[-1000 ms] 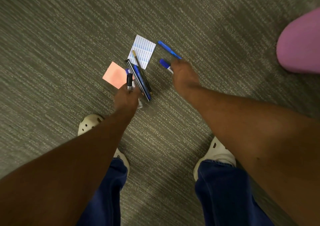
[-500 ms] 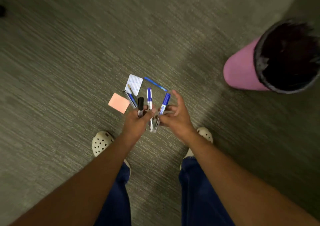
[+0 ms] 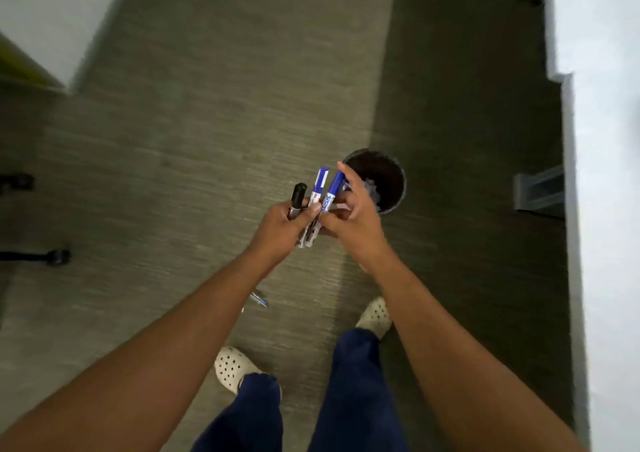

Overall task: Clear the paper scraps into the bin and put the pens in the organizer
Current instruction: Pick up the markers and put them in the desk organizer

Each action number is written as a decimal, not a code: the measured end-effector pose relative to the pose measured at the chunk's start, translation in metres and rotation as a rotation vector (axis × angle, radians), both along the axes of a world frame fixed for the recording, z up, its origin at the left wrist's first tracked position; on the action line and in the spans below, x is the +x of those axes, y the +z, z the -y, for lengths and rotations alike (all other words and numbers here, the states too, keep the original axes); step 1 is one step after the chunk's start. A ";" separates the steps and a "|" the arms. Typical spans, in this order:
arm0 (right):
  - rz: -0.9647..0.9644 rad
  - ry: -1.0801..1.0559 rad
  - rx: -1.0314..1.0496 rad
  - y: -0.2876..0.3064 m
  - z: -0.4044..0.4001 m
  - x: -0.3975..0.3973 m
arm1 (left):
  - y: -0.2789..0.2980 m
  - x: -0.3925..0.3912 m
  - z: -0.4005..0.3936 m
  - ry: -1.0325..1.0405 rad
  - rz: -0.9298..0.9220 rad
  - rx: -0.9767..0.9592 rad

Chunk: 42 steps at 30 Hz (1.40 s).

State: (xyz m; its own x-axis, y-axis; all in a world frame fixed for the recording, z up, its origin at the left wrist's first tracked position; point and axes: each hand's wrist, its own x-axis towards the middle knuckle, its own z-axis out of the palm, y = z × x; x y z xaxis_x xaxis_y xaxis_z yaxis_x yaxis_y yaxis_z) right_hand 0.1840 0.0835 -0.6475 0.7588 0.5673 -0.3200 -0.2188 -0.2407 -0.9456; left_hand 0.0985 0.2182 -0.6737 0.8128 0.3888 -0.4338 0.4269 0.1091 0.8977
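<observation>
Grey-green ribbed carpet (image 3: 214, 112) covers the floor beyond the hands. Below them, two cream perforated clogs (image 3: 232, 368) and dark blue trouser legs (image 3: 356, 392). Far left of the hands, black chair casters (image 3: 59, 257). Far right, a white wall (image 3: 609, 209).

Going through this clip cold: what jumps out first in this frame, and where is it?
At centre frame, the left hand and right hand meet around a small bunch of markers: a black-capped marker and two blue-capped markers, caps pointing up. Just beyond the right hand a dark round bin stands on the grey carpet. Lower down, part of a blue pen lies on the floor beside the left forearm.
</observation>
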 end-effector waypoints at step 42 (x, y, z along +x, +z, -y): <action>0.164 -0.798 0.038 0.222 0.321 0.235 | 0.253 0.352 0.296 -0.732 0.093 -0.001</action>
State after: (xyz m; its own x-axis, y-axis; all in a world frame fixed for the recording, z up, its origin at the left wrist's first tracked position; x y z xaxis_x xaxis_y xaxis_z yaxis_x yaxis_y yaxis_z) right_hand 0.4187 -0.2377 -0.4251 0.9747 -0.1555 -0.1608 -0.1686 -0.0385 -0.9849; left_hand 0.4500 -0.0777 -0.4204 0.8972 -0.2680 -0.3509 0.3133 -0.1736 0.9337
